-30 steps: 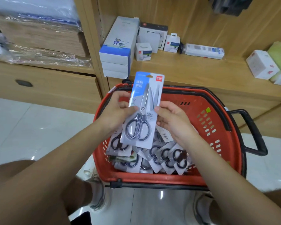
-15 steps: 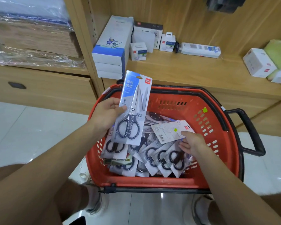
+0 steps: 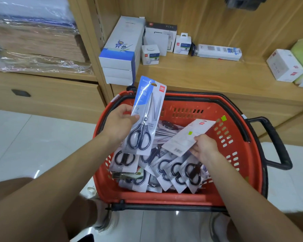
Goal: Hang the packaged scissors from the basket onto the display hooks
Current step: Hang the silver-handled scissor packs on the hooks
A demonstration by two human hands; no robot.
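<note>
Scissors pack [image 3: 145, 119] is in the left grip [image 3: 120, 123]. The thumb is pressed on the card front and the fingers are behind it, out of sight, so it is pinching the card's left edge about mid-height. The pack is near upright with its top leaning slightly right, over the far-left part of the red basket [image 3: 182, 198].

Look of the pack:
- Blue-and-white card with a red logo patch at top right and a hang slot at the top.
- Steel blades point up, above the grip; black loop handles hang below it.
- Card print is blurred and unreadable.

Second pack [image 3: 185, 135] is in the right grip [image 3: 204, 148], pinched at its near right corner. The thumb is on top; the fingers underneath are covered by the card. Its white back faces up, with a red logo at the far end, a green sticker mid-card and a barcode at the near end. The scissors are hidden on the underside. The card runs left and away from the grip, low over the pile.

Pile of packs [image 3: 173, 172] sits below both grips inside the basket. The packs overlap, black handles show, and "STANDARD" is legible on a few. The lower layers are buried, so I can't count them.

Wooden shelf [image 3: 199, 74] lies beyond both grips and carries white boxes [image 3: 121, 55]. Dark items [image 3: 243, 2] at the top edge are cut off; I can't tell what they are.
</note>
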